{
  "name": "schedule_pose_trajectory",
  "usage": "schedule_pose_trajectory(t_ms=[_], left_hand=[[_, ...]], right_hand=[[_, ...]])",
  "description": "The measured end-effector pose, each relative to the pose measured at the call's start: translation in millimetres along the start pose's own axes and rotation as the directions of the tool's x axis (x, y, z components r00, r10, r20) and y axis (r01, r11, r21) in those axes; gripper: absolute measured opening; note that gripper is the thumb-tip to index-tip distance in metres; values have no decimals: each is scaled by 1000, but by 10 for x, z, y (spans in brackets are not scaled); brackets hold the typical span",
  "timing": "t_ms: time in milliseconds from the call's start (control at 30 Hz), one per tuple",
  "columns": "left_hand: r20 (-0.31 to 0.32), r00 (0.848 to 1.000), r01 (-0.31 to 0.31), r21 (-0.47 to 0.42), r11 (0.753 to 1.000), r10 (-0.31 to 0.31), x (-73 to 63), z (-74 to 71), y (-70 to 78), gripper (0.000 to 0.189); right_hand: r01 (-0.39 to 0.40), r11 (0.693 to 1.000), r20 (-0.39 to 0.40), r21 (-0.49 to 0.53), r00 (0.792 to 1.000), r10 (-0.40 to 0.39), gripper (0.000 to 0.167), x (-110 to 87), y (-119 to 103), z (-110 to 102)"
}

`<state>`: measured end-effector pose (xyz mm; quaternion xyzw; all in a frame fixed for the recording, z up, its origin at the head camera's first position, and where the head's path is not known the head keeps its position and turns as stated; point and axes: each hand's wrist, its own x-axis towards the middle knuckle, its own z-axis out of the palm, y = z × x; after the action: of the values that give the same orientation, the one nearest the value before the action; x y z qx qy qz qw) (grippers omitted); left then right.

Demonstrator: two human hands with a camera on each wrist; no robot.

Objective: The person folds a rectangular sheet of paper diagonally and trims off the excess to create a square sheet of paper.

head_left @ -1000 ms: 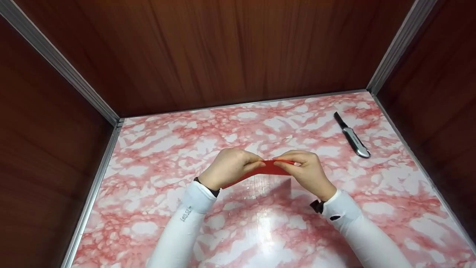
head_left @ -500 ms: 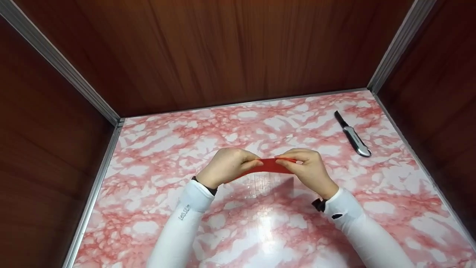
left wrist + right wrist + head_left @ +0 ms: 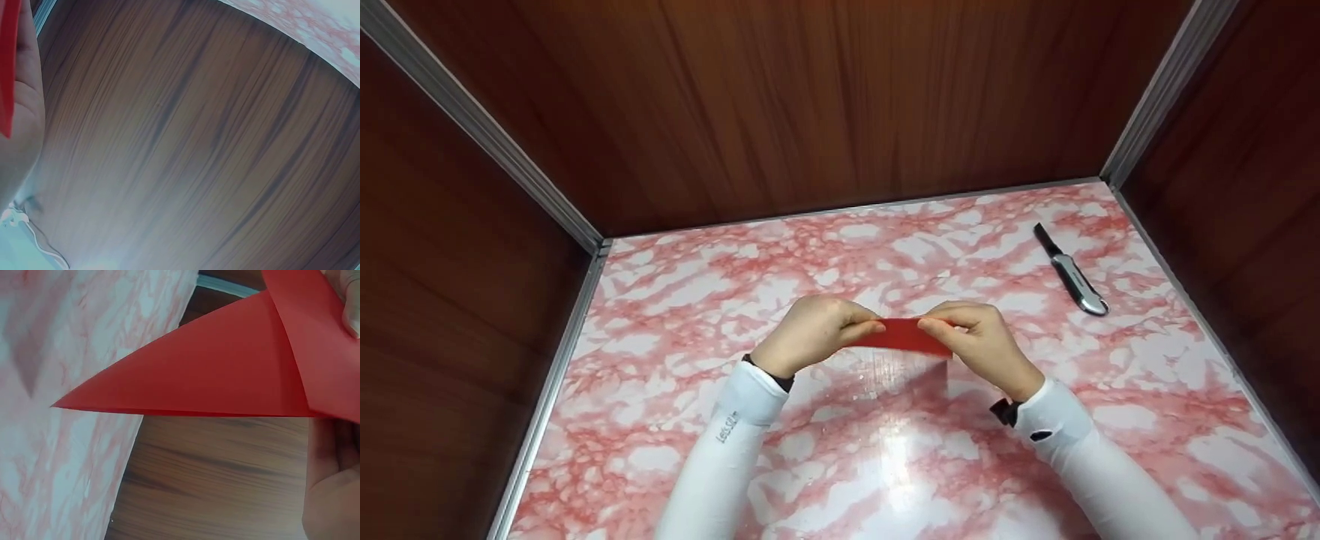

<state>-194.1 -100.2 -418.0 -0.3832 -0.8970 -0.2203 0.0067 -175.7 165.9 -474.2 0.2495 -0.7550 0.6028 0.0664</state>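
Observation:
A folded piece of red paper is held above the table between both hands in the head view. My left hand pinches its left end between thumb and fingers. At the other end my right hand pinches it the same way. Up close in the right wrist view, the folded paper has a long pointed flap, with a second layer crossing it by the fingers. Only a red edge of the paper and part of the palm show in the left wrist view.
A grey and black utility knife lies at the right rear of the table. The red and white marbled tabletop is bounded by brown wood-grain panels at the back and both sides, with metal strips at the corners.
My left hand has shifted slightly left, and the gap between the hands has widened. More of the red paper shows between them, lying flatter. The knife has stayed put.

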Motion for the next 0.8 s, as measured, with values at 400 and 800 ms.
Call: schedule_pose_trajectory(t_ms=[400,800], left_hand=[[47,998,48,-53,997,-46,-18,-31,10,21],[57,998,30,-95,995,-24,0,-24,9,22]], right_hand=[[22,998,63,58,998,-26,15,30,12,-19],[38,999,10,-1,999,-38,11,19,9,4]])
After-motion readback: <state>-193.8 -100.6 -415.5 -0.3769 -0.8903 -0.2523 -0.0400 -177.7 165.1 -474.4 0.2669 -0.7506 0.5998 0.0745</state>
